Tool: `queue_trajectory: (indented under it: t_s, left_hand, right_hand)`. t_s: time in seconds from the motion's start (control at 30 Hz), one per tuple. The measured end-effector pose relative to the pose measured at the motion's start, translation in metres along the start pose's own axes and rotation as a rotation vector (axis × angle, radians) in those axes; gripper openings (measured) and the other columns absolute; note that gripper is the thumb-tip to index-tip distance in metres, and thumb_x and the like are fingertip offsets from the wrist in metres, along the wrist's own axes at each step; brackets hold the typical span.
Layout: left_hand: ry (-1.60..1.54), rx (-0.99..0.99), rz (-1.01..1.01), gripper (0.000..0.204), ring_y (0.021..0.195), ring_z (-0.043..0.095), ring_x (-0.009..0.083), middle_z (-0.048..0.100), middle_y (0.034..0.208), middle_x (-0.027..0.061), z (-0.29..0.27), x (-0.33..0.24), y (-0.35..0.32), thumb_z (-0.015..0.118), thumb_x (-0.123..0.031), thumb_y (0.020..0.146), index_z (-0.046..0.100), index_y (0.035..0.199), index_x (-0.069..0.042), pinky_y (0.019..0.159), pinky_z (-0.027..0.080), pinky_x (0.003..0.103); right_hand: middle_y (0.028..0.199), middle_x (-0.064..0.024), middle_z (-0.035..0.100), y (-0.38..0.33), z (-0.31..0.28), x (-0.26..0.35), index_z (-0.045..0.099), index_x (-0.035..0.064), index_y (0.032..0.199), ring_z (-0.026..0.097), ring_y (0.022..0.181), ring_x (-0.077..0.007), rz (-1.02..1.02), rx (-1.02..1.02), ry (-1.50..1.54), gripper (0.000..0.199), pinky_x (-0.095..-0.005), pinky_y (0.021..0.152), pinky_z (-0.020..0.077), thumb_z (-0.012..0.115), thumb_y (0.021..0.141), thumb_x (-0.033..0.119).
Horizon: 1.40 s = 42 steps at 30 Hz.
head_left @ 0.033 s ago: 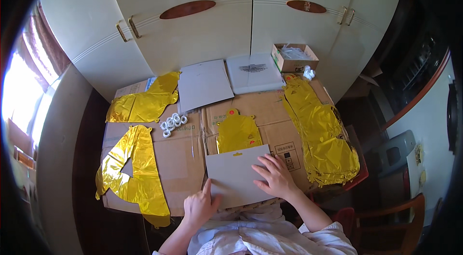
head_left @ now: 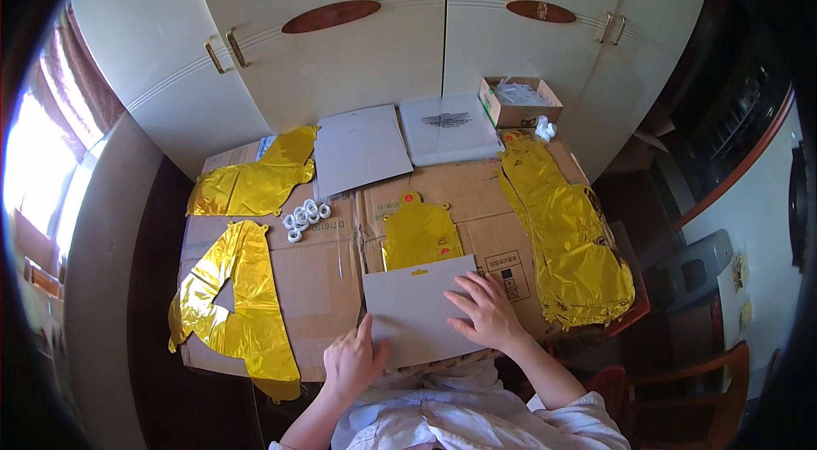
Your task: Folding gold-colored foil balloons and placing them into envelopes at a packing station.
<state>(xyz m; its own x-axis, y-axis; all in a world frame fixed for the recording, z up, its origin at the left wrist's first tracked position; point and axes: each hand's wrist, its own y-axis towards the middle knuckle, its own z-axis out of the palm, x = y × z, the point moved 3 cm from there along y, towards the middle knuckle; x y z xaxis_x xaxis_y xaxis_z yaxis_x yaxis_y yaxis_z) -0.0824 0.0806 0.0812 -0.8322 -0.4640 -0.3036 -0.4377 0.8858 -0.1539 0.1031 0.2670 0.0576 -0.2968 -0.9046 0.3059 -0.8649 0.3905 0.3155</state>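
Observation:
In front of me lies a grey card [head_left: 413,314] with a small hang slot near its far edge. It covers the near part of a flat, folded gold foil balloon [head_left: 421,233], whose far end sticks out beyond it. My right hand [head_left: 487,314] rests on the card's right side with its fingers spread. At the card's left edge is my left hand [head_left: 347,365], its index finger stretched along the edge, its thumb apart and its other fingers curled. Neither hand grips anything that I can see.
Flat gold foil balloons lie at the left: one with a triangular hole [head_left: 255,305], another [head_left: 255,182] behind it. A gold foil stack [head_left: 566,237] is at right. White rolls [head_left: 304,218], grey cards [head_left: 362,152], a clear plastic bag [head_left: 451,131] and a cardboard box [head_left: 515,114] stand farther back.

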Motion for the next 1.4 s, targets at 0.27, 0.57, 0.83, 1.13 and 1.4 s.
queue_trajectory:
  t_s: [0.27,0.57,0.83,1.13,1.4]
  left_hand:
    - [0.046,-0.126,0.561,0.075,0.139,0.030,0.0421,0.040,0.146,0.0218,0.011,-0.052,0.029,0.064,-0.055,0.082,0.048,0.139,-0.009,0.110,0.025,0.060]
    - [0.112,-0.001,0.560,0.091,0.140,0.022,0.0494,0.031,0.152,0.0186,0.021,-0.059,0.029,0.065,-0.067,0.072,0.039,0.147,-0.021,0.102,0.019,0.076]
    - [0.140,-0.040,0.579,0.082,0.138,0.027,0.0477,0.036,0.149,0.0189,0.021,-0.065,0.027,0.065,-0.064,0.076,0.045,0.143,-0.022,0.101,0.022,0.076]
    - [0.146,-0.092,0.622,0.071,0.135,0.033,0.0461,0.043,0.145,0.0145,0.026,-0.064,0.019,0.069,-0.055,0.077,0.051,0.138,-0.024,0.100,0.030,0.073]
    - [0.166,-0.084,0.636,0.071,0.134,0.035,0.0442,0.043,0.144,0.0138,0.029,-0.070,0.010,0.070,-0.054,0.076,0.052,0.138,-0.025,0.099,0.032,0.070]
  right_hand:
    - [0.134,-0.0104,0.051,0.001,0.000,0.001,0.061,0.0157,0.124,0.042,0.131,-0.0310,0.011,0.009,-0.027,0.048,-0.0514,0.110,0.0313,0.068,0.082,0.036]
    - [0.128,-0.0118,0.055,0.006,0.000,-0.007,0.062,0.0111,0.120,0.047,0.126,-0.0316,-0.022,-0.077,0.126,0.044,-0.0481,0.106,0.0361,0.069,0.083,0.033]
    - [0.127,-0.0160,0.051,0.090,0.015,-0.074,0.051,0.0072,0.127,0.050,0.120,-0.0354,0.194,-0.106,0.344,0.059,-0.0448,0.103,0.0407,0.077,0.078,0.026]
    - [0.134,-0.0166,0.043,0.126,0.025,-0.073,0.042,0.0119,0.136,0.040,0.127,-0.0377,0.310,0.186,0.120,0.088,-0.0467,0.105,0.0394,0.087,0.064,0.034]
    - [0.134,-0.0194,0.042,0.133,0.022,-0.063,0.039,0.0126,0.141,0.041,0.127,-0.0385,0.399,0.280,0.122,0.093,-0.0463,0.104,0.0406,0.088,0.063,0.027]
